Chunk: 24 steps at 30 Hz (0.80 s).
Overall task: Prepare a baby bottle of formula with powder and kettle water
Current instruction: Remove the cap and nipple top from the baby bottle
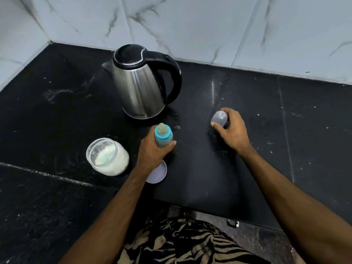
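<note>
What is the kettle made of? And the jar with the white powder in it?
The kettle looks like brushed steel, shiny with streaky reflections, and its lid and handle look like black plastic. The jar is see-through, either glass or clear plastic; I can't tell which.

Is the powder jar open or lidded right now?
Open. The powder jar has no lid on its mouth; white powder shows inside, and a round lid lies beside it on the counter.

Blk counter [247, 168] w/ kettle [141, 84], jar [108, 157], lid [158, 174]

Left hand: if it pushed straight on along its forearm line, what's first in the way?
Probably the kettle: the left hand, gripping the baby bottle, points up-counter at its base. Depth is hard to judge from one view.
</note>
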Available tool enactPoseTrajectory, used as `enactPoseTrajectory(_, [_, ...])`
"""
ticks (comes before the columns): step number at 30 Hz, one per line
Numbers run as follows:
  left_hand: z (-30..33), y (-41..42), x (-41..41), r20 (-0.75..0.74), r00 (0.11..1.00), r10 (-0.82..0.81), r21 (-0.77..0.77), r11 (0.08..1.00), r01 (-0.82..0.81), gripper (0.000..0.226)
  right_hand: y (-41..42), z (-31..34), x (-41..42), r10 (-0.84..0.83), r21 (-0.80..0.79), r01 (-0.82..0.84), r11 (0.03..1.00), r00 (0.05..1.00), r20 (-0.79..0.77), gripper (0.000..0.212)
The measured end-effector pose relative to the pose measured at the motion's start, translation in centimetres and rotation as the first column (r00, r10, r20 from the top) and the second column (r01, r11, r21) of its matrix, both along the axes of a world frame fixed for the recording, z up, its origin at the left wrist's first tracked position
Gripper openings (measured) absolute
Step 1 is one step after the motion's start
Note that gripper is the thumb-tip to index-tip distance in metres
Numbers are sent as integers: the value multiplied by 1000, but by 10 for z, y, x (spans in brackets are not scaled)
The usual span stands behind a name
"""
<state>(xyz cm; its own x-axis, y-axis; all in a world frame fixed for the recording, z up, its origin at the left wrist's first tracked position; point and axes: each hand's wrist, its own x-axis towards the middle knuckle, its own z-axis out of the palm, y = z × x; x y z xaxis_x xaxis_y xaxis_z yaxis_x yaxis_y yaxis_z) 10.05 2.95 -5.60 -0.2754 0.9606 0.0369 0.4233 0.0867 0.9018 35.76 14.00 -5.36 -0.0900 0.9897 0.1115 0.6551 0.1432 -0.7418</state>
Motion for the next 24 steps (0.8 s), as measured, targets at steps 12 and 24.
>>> enactPoseTrajectory(12, [3, -1, 1, -17, 1000, -3, -8, 1000, 3, 56, -9, -16, 3, -25, 6, 25, 1000, 999, 22, 47])
enactPoseTrajectory(24, [4, -1, 2, -4, 1000, -28, -11, 1000, 28, 58, -9, -20, 6, -72, 43, 70, 997, 996, 49, 56])
